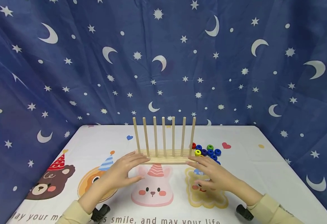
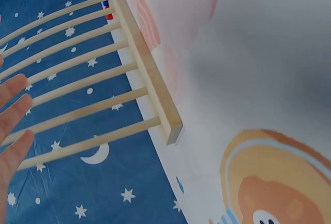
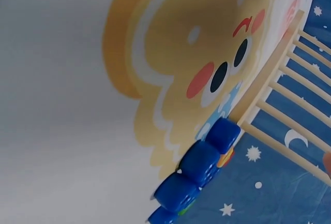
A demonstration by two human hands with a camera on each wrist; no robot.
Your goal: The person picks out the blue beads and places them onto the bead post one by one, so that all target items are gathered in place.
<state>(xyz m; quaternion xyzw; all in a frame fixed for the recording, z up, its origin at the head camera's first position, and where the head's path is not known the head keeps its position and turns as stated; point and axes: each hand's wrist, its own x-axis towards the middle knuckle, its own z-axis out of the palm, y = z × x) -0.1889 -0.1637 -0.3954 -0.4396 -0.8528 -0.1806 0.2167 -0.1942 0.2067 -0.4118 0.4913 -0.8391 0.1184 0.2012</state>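
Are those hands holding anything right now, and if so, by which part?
Nothing is held. The left hand and right hand are near opposite ends of the wooden rack, gripping no part of it.

The pale wooden rack (image 1: pixel 166 161) stands upright on the desk (image 1: pixel 264 161), seven bare pegs (image 1: pixel 164 137) rising; mostly blue beads (image 1: pixel 210 152) cluster by its right end.
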